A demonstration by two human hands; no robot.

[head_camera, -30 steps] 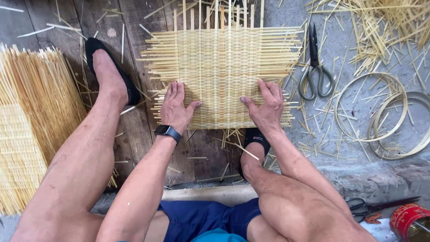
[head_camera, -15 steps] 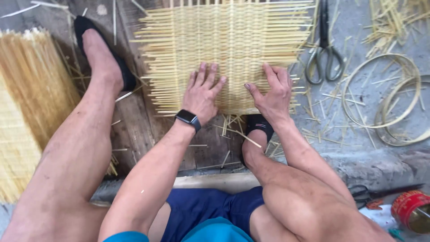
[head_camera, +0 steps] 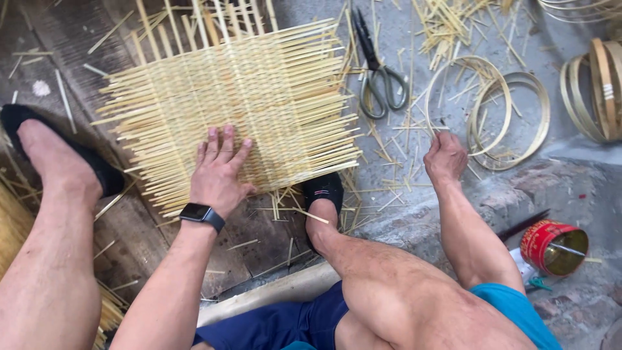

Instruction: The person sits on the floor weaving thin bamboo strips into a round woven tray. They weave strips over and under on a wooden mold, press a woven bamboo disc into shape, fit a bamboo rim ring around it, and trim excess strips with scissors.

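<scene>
Our left hand point(head_camera: 219, 170) lies flat and spread, palm down, on the near edge of a woven bamboo mat point(head_camera: 240, 104), fingers pointing toward twelve o'clock and a dark wristband point(head_camera: 202, 214) just behind it. Our right hand point(head_camera: 444, 155) is off the mat, at about three o'clock from it, curled closed over the grey floor point(head_camera: 414, 39); it seems to pinch a thin bamboo sliver point(head_camera: 433, 127), though we cannot tell for certain what sits in that grip.

The mat lies directly under and ahead of the left hand, so that hand is much the nearer; the right is well apart from the mat's right edge. The mat is roughly square, pale yellow, a tight criss-cross of flat strips. Its longer loose ends run out toward three and nine o'clock, slightly tilted, and more ends stand out at twelve o'clock. It rests partly on dark wooden planks point(head_camera: 97, 71) and partly on the floor.

A foot in a black shoe point(head_camera: 322, 192) touches the mat's near right corner, at about five o'clock from the left hand. Our other foot point(head_camera: 55, 159), also in a black shoe, rests on the planks at nine o'clock. Beyond the right hand, scissors point(head_camera: 379, 78) lie at one o'clock from the mat, bamboo hoops point(head_camera: 512, 113) just past the knuckles, and a red tin point(head_camera: 554, 246) at four o'clock.
</scene>
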